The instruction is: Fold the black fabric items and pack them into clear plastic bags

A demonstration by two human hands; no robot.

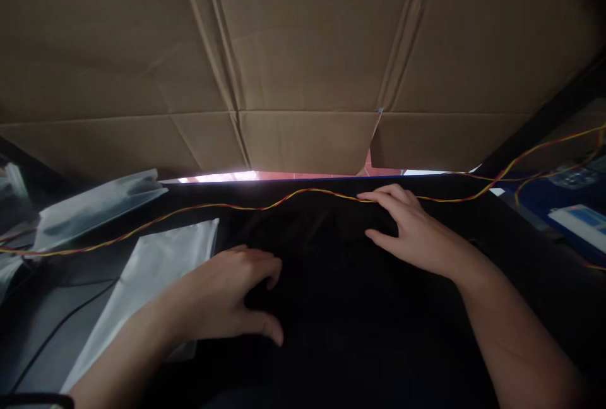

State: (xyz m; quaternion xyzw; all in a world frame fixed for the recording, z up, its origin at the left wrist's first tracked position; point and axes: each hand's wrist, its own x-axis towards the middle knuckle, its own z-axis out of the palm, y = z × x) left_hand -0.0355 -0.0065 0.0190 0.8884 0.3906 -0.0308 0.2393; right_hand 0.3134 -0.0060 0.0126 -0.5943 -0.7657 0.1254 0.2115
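Dark black cloth (326, 308) lies spread in front of me, its folds hard to make out in the low light. Over its left part is my left hand (231, 295), fingers curled and thumb apart, with nothing visible in the grasp. A frosted plastic bag (173, 248) lies flat partly under my left wrist. My right hand (409, 226) rests near the cloth's far right side, fingers stretched out and thumb spread. Its fingertips are at a twisted red-and-yellow wire (307, 190), which runs across the far side; whether they press on it I cannot tell.
A brown cardboard sheet (303, 49) rises behind the far edge. Another plastic bag (99, 207) lies at the far left, and a thin black cable (66, 314) curves at the near left. To the right sits a blue item (540, 197) with a white-and-blue packet (580, 221).
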